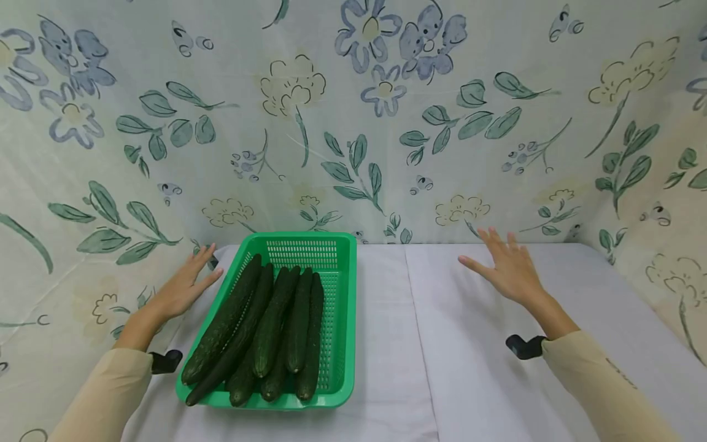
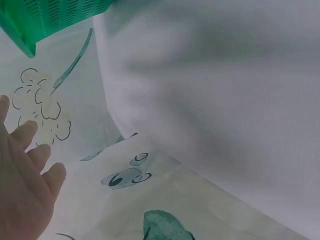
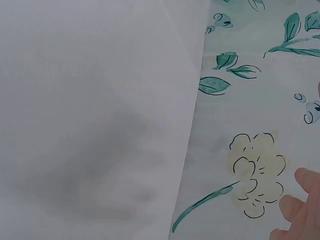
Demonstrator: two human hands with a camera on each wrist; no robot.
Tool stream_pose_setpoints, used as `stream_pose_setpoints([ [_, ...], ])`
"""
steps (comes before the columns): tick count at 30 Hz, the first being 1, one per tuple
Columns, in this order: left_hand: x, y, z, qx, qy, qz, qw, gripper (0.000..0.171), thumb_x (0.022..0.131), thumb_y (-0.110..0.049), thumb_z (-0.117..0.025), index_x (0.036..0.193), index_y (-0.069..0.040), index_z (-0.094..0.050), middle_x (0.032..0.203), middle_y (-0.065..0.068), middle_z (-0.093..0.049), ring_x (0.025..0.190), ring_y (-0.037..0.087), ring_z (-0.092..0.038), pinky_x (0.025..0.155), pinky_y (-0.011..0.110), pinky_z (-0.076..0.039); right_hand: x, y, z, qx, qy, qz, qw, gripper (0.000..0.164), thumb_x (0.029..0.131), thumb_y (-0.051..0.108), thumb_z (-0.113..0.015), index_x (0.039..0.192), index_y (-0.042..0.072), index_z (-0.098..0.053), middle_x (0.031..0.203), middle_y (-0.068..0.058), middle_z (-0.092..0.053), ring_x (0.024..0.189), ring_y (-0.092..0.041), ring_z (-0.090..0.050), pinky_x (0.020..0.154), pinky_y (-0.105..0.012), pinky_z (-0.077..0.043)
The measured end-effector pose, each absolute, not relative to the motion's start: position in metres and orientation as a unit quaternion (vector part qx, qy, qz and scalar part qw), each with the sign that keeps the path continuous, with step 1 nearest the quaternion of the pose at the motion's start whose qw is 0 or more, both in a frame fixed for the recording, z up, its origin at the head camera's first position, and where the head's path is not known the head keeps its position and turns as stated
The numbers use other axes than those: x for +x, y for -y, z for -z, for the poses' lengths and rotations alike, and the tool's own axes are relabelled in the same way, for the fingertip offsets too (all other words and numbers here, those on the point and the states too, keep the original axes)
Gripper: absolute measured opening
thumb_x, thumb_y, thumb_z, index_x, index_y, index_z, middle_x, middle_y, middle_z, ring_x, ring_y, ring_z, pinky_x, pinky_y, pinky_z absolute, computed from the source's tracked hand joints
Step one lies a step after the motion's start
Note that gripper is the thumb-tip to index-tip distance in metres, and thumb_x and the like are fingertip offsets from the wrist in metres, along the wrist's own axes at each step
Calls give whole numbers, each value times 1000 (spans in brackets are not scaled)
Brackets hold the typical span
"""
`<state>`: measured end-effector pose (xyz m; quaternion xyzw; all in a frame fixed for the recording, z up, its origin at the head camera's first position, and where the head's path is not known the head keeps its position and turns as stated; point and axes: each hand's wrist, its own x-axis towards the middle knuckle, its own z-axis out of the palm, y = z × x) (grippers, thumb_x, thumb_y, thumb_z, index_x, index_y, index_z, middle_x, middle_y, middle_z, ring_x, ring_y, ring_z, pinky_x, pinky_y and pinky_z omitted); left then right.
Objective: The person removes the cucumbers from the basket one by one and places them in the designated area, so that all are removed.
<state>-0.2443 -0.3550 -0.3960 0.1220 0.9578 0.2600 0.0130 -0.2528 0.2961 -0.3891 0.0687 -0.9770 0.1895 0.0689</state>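
Note:
Several dark green cucumbers [image 1: 270, 334] lie lengthwise in a green plastic basket [image 1: 349, 319] on the left half of the table; a couple lean on its left and front rim. Just left of the basket, my left hand [image 1: 179, 288] is held with fingers spread and holds nothing. That same left hand [image 2: 25, 185] shows at the lower left in the left wrist view, palm side partly visible. Well to the right of the basket, my right hand [image 1: 508, 270] hovers with spread fingers, also holding nothing. Only fingertips of the right hand [image 3: 300, 210] enter the right wrist view.
A white cloth [image 1: 381, 368] with a seam line covers the table. Behind and at both sides hangs a floral curtain [image 1: 353, 123]. Black wrist straps [image 1: 525, 347] sit at the sleeve cuffs.

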Motion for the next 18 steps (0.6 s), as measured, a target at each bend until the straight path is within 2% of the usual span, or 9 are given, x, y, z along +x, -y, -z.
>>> stream_pose_setpoints([
  [6, -241, 353, 393, 123, -941, -312, 38, 69, 108, -46, -35, 160, -29, 7, 164, 19, 8, 144, 54, 2, 100, 81, -8, -254, -288, 383, 76, 965, -245, 57, 95, 97, 64, -49, 162, 9, -8, 164, -21, 1, 144, -51, 12, 109, -72, 5],
  [10, -240, 351, 391, 134, -928, -344, 52, 65, 109, -42, -32, 159, -34, 8, 165, 19, 6, 144, 55, 1, 100, 81, -9, -254, -282, 377, 80, 956, -281, 39, 94, 98, 63, -49, 162, 13, -3, 165, -19, 3, 145, -50, 11, 105, -78, 0],
  [14, -238, 350, 391, 151, -908, -386, 66, 65, 110, -36, -33, 159, -34, 10, 164, 22, 3, 144, 54, 0, 100, 81, -10, -253, -274, 370, 85, 943, -320, 16, 93, 98, 61, -50, 162, 18, 1, 165, -15, 5, 145, -50, 11, 102, -80, -3],
  [18, -236, 349, 392, 160, -889, -422, 80, 68, 110, -33, -36, 158, -36, 12, 163, 24, 0, 144, 55, -6, 101, 80, -13, -251, -267, 365, 86, 936, -342, 4, 92, 98, 61, -50, 162, 24, 4, 166, -13, 5, 147, -49, 4, 104, -79, -8],
])
